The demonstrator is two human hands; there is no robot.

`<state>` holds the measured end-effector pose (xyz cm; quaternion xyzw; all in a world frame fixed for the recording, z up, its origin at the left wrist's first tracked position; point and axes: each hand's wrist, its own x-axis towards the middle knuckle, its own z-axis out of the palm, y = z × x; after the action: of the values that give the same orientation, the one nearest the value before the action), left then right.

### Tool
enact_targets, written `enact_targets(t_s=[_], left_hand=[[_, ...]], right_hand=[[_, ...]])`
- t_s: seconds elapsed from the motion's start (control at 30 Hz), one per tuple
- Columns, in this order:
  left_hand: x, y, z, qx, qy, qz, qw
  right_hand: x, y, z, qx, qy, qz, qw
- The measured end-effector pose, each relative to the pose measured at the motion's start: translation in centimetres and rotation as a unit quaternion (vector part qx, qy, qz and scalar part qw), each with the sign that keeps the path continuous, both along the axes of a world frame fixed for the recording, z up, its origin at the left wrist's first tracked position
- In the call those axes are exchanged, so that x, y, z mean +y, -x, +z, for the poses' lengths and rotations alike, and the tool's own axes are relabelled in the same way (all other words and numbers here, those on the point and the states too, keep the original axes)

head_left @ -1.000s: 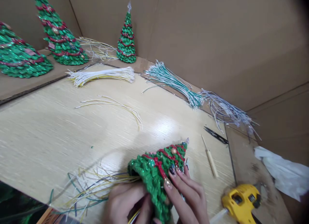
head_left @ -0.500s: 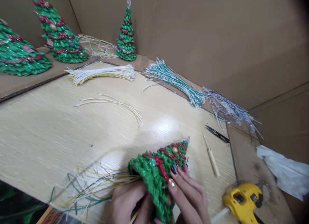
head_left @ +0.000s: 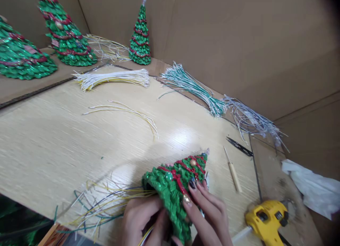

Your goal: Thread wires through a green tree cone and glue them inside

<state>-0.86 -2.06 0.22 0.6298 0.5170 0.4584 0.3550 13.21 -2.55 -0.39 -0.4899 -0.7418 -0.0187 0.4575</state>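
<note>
A green decorative Christmas tree (head_left: 172, 189) is held tilted on its side over the table (head_left: 53, 139); left hand (head_left: 143, 221) closes around its base beside protruding wires (head_left: 106, 203); right hand (head_left: 209, 210) curls against its flank, apparently steadying it; wire bundles (head_left: 188, 86) lie separated by colour along the far edge.

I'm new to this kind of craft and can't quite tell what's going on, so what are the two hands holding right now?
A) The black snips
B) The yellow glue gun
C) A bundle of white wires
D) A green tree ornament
D: the left hand and right hand both grip the green tree ornament, with coloured wires fanning out from its wide end.
</note>
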Motion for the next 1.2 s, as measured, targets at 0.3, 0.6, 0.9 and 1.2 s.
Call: enact_targets(t_s=[0.3,0.6,0.9,1.2], left_hand=[[-0.2,0.2,-0.1,0.012,-0.008,0.018,1.000],[0.1,0.0,0.2,-0.012,0.024,0.021,0.999],[0.3,0.0,0.2,-0.056,0.080,0.003,0.995],[0.4,-0.3,0.4,-0.085,0.107,-0.017,0.991]], right_hand=[[0.2,0.1,-0.2,-0.007,-0.023,-0.008,1.000],[0.3,0.3,0.1,-0.003,-0.024,-0.009,1.000],[0.2,0.3,0.1,0.023,-0.011,0.006,1.000],[0.1,2.1,0.2,0.173,0.006,0.007,0.985]])
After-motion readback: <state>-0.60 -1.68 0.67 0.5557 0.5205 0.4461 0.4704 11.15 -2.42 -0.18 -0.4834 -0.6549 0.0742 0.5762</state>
